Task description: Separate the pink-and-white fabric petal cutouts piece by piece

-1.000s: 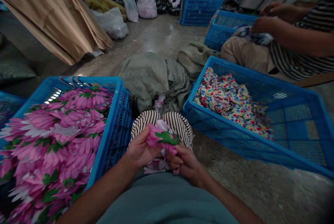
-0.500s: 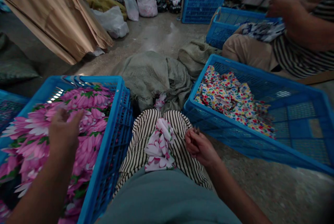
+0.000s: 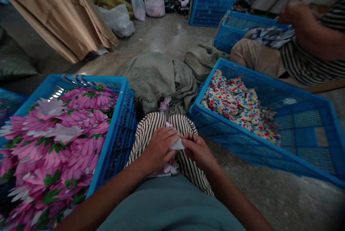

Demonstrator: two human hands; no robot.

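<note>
A white-and-pink flower-print cloth piece (image 3: pixel 177 144) lies over my lap, on striped trousers (image 3: pixel 145 130). My left hand (image 3: pixel 161 146) is closed on it from above, its fingers covering most of the cloth. From the other side, the fingertips of my right hand (image 3: pixel 198 150) pinch the pale edge of the same cloth. Two dark pointed tips stick up from my right hand; they look like thread snips (image 3: pixel 192 137), with the rest hidden in the palm. To my left a blue crate (image 3: pixel 125 89) is heaped with pink petal-shaped cloth pieces (image 3: pixel 86 126).
At the right stands another blue crate (image 3: pixel 242 139) with colourful spotted cloth (image 3: pixel 237 105). Grey-green sacking (image 3: pixel 159 73) lies beyond my knees. A co-worker in a striped top (image 3: pixel 304 62) sits at the right, near further blue crates (image 3: pixel 211 8). A tan cloth (image 3: pixel 56 15) hangs far left.
My left hand has come from above the pink pieces in the left crate to my lap and closed on the cloth. My right hand has shifted slightly left to meet it.
</note>
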